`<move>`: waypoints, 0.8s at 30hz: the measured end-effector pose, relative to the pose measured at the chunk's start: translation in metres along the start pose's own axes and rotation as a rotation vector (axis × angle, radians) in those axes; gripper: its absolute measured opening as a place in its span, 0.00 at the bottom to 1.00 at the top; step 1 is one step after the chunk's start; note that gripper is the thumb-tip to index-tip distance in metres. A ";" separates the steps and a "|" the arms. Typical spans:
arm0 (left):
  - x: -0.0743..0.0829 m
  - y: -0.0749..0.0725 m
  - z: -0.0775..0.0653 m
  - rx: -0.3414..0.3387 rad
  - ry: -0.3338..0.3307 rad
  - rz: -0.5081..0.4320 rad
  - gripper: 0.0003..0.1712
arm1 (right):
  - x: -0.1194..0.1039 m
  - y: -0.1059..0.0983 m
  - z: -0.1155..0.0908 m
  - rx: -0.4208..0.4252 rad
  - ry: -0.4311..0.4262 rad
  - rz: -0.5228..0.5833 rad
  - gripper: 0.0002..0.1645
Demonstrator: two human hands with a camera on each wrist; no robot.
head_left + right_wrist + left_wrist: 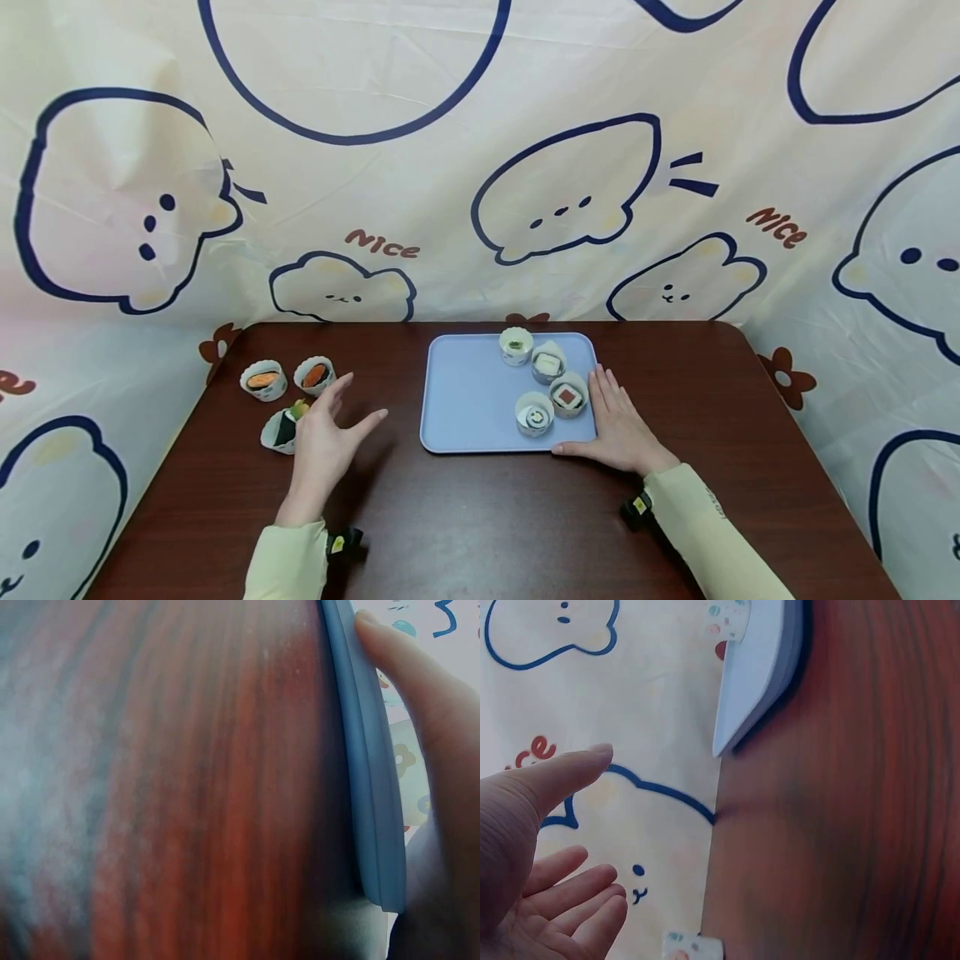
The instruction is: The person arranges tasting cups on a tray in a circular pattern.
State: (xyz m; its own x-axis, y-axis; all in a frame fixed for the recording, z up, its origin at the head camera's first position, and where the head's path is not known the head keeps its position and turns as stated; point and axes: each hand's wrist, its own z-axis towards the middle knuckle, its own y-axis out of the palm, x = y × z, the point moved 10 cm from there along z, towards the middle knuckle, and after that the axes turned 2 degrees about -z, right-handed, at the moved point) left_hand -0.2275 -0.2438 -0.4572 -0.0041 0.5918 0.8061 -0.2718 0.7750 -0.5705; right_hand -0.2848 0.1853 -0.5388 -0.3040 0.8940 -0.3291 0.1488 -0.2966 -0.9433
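Sitting on the desk (450, 525), left of the tray and partly hidden by the left hand (324, 437): a dark-filled cup (272, 435). Could tip or skid with a low sweep of the knuckles, being so near them; impossible to tell about contact. Just beyond, close together: a left orange-topped cup (263, 382) and a right orange-topped cup (314, 376). Could get nudged too, because of fingertips passing over without enough clearance.

Holding nothing with the left fingers: released, slightly bent, thumb spread wide. Could dent a soft-looking rim with a hard pinch, or spill the contents with a lopsided one.

Farther right, on the blue tray (465, 400): a green-centred cup (516, 346), a white-topped cup (548, 364), a brown-topped cup (569, 396) and a swirl cup (535, 418), crowded toward the right side. Could topple one another, probably, through a jolt to the tray.

Resting along the right edge of the tray: the right hand (622, 429), fingers released and straight, thumb at the near edge. Could slide or tilt the tray with too firm a push, or knock the brown-topped cup, so near the fingertips.
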 end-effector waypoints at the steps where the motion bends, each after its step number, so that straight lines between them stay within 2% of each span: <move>1: 0.000 -0.003 0.000 0.007 0.000 -0.005 0.46 | 0.000 0.000 0.000 -0.001 0.002 0.000 0.87; 7: -0.003 -0.019 0.001 0.047 -0.018 -0.015 0.48 | -0.001 -0.001 0.000 -0.009 0.007 0.008 0.86; 17: 0.000 -0.048 0.001 0.151 0.012 0.006 0.44 | -0.002 -0.003 0.000 -0.008 0.005 0.010 0.87; 24: -0.004 -0.067 0.000 0.174 -0.028 0.008 0.47 | -0.002 -0.002 -0.001 -0.002 0.005 0.014 0.86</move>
State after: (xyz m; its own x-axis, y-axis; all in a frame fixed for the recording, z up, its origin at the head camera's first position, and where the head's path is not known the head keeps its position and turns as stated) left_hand -0.2092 -0.2986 -0.4224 -0.0333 0.5896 0.8070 -0.4344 0.7187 -0.5430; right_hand -0.2838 0.1850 -0.5360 -0.2975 0.8912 -0.3424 0.1553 -0.3086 -0.9384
